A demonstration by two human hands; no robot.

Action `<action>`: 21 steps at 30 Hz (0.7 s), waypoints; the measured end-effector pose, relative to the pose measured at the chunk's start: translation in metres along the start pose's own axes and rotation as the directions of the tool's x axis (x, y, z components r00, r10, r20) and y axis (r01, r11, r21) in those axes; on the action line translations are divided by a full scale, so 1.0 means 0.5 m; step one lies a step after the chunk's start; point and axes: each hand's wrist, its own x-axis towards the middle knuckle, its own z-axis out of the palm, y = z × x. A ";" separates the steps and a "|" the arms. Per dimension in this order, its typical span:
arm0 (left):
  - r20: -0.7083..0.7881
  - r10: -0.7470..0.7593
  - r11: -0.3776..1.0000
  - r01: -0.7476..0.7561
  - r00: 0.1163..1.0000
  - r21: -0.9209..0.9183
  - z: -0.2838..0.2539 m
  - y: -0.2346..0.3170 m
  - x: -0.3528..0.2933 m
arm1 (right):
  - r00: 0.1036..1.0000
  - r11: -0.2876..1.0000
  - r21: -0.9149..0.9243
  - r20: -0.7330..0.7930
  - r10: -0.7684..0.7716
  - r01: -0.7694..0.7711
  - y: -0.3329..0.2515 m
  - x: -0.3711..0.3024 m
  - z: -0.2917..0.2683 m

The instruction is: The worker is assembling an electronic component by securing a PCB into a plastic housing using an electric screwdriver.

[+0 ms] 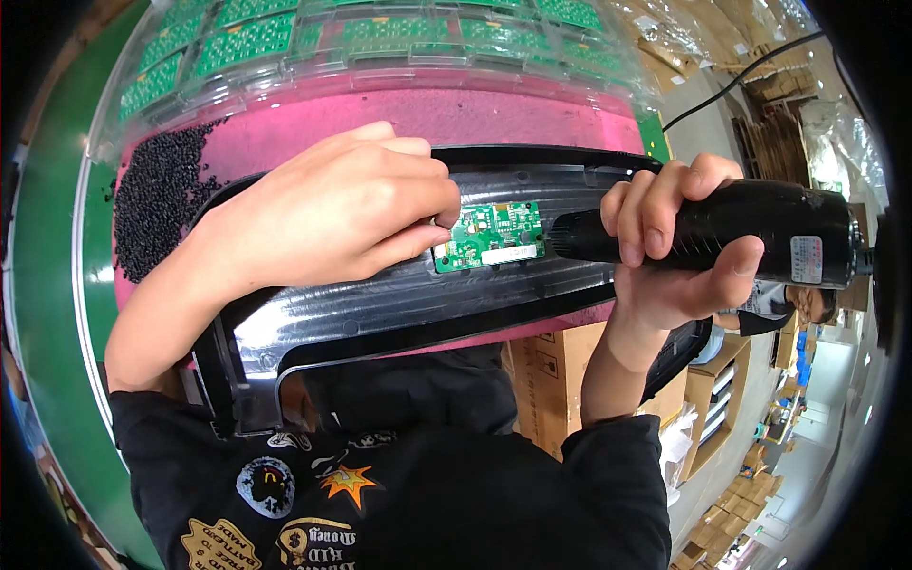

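Observation:
A green circuit board point(496, 235) lies inside a long, shiny black plastic housing point(332, 313). My left hand point(375, 204) reaches over the housing, thumb and fingers pinched together at the board's left edge. Whatever may be between those fingertips is hidden. My right hand point(665, 285) is wrapped around a black electric screwdriver point(765, 228), held nearly level. Its narrow front end points left toward the board's right edge; whether it touches the board I cannot tell.
The housing rests on a pink mat point(332, 109). A heap of tiny black screws point(157, 199) lies at the left. Clear trays point(380, 76) of green boards line the far side. A cord point(731, 85) hangs at upper right, and a cardboard box point(546, 380) stands below the mat.

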 end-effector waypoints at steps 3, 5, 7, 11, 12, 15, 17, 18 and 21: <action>0.017 -0.008 1.000 0.008 1.000 0.007 0.000 0.002 0.001 | 0.998 1.000 -0.020 0.055 0.017 -0.016 0.001 0.003 0.000; 0.017 -0.014 1.000 0.014 1.000 0.004 0.002 0.002 0.000 | 0.997 0.999 -0.036 0.068 0.027 -0.024 0.005 0.006 0.001; 0.006 -0.020 1.000 0.020 1.000 0.012 0.001 0.006 0.001 | 0.997 0.998 -0.051 0.074 0.026 -0.022 0.005 0.005 0.004; -0.006 0.001 1.000 -0.001 1.000 0.012 0.002 0.010 0.004 | 0.996 0.997 -0.071 0.078 0.035 -0.030 -0.003 0.005 0.001; -0.003 0.003 1.000 -0.003 1.000 0.011 0.002 0.011 0.003 | 0.997 0.999 -0.046 0.071 0.029 -0.026 0.000 0.003 0.000; 0.007 0.003 1.000 -0.003 1.000 0.020 0.002 0.013 0.001 | 0.996 1.000 -0.013 0.084 0.030 -0.029 0.002 0.003 -0.001; 0.014 0.008 1.000 -0.008 1.000 0.025 0.004 0.010 0.000 | 0.994 0.999 -0.010 0.100 0.037 -0.036 0.004 0.004 -0.003; 0.012 0.011 1.000 -0.011 1.000 0.019 0.003 0.007 0.000 | 0.993 0.998 -0.002 0.103 0.055 -0.055 0.005 0.007 -0.004; -0.005 0.026 1.000 -0.026 1.000 0.010 0.005 0.004 -0.001 | 0.989 0.998 0.018 0.137 0.050 -0.053 0.009 0.008 -0.010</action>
